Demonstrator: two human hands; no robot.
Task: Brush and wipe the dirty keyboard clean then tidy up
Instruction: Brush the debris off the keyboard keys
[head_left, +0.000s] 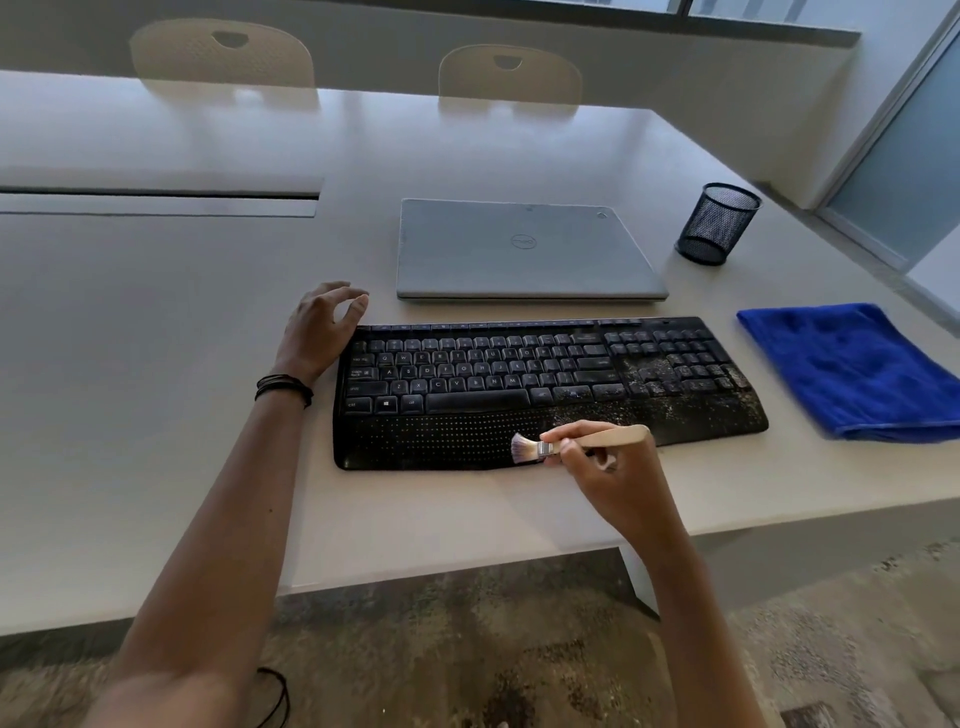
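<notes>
A black keyboard (488, 379) lies on the white table (156, 364), its right part and palm rest speckled with pale dust. My right hand (608, 467) grips a small wooden-handled brush (613, 435), whose bristles touch the palm rest near its middle front. My left hand (322, 327) rests at the keyboard's upper left corner, fingers loosely curled, the thumb touching the keyboard's edge. A folded blue cloth (852, 369) lies to the right of the keyboard.
A closed grey laptop (524, 249) sits just behind the keyboard. A black mesh pen cup (717, 223) stands at the back right. Two chairs (509, 73) stand beyond the table. The table's front edge runs close below the keyboard.
</notes>
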